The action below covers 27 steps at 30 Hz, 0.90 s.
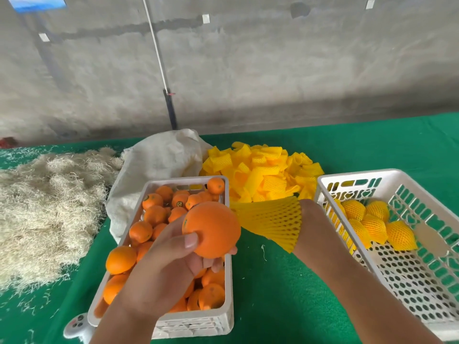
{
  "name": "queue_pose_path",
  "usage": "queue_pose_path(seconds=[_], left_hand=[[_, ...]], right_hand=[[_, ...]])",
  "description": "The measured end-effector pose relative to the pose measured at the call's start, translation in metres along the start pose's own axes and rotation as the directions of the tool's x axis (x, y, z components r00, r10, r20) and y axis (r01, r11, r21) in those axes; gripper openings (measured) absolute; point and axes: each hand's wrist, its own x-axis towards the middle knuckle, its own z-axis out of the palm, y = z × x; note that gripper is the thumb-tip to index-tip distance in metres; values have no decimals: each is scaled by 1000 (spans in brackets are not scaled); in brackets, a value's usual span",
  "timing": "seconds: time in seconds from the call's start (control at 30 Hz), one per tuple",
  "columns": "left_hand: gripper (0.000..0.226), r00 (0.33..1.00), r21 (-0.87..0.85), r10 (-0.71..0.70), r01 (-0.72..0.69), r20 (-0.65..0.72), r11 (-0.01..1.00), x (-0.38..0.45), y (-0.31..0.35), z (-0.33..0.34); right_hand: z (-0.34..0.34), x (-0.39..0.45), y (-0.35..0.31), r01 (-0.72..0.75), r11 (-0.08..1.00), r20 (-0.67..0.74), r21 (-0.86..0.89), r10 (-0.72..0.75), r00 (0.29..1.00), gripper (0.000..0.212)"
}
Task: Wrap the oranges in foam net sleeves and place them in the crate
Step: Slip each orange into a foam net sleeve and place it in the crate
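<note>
Green-cloth table [273, 294], centre: orange [211, 229] gripped in L hand [171, 259]; foam sleeve [270, 222] stretched over R hand [308, 219], grip hidden, mouth facing orange, just beside.

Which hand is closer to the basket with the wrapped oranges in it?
The right. The right hand, tucked inside a yellow foam net sleeve, is just beside the crate of wrapped oranges. The left hand holds a bare orange over the other crate, farther away.
</note>
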Motion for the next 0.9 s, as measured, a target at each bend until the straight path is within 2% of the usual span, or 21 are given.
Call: queue_pose_path(seconds=[0.1, 0.23, 0.4, 0.53, 0.6, 0.67, 0.77, 0.9], left_hand=[[66, 999, -45, -15, 13, -31, 999, 1, -1, -7], [60, 994, -91, -8, -2, -110, 996, 11, -5, -6], [65, 959, -18, -52, 49, -279, 999, 23, -20, 5], [75, 948, 41, -45, 61, -314, 997, 27, -32, 17], [80, 942, 82, -50, 82, -331, 993, 27, -31, 23], [79, 943, 111, -46, 87, -330, 990, 24, -32, 23], [79, 935, 143, -39, 95, -353, 985, 22, -34, 19], [79, 928, 135, -49, 106, -369, 985, 21, -40, 15]], right_hand=[[3, -1, 0, 2, 998, 28, -56, -1, 1000, 52], [7, -4, 1, 98, 979, 46, -178, -91, 995, 54], [17, -10, 10, 127, 982, 25, -138, -125, 992, 60], [23, -27, 14, 170, 983, -59, -71, -174, 983, 43], [27, -31, 19, 154, 987, -109, -54, -159, 981, 41], [29, -30, 19, 151, 985, -76, -86, -158, 985, 34], [31, -24, 20, 179, 977, -72, -118, -188, 980, 57], [32, -29, 18, 229, 955, -89, -191, -249, 964, 56]])
